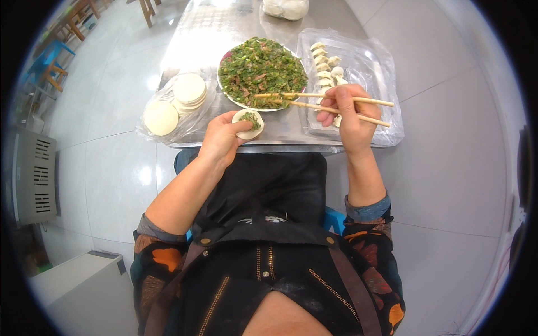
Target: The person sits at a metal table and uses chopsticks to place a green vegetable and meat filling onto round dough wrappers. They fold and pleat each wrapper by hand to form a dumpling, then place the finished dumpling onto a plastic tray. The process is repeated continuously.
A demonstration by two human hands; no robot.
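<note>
My left hand (222, 136) holds a round dumpling wrapper (249, 133) with a small heap of green filling (254, 119) on it, the thumb lying against the filling. In my right hand (355, 111) is a pair of wooden chopsticks (311, 106), their tips at the near side of a heaped mass of chopped greens and meat (262, 69). That heap fills a wide plate (239, 103), of which only the pale rim shows. Several folded dumplings (323, 67) stand in rows in a plastic-lined tray (384, 84), partly hidden behind my right hand.
Stacked round wrappers (189, 88) lie in a clear plastic bag (143, 132) on the left of the metal table (201, 42). A bagged pale lump (288, 8), perhaps dough, sits at the far side. The table's front edge (269, 148) runs just before my lap.
</note>
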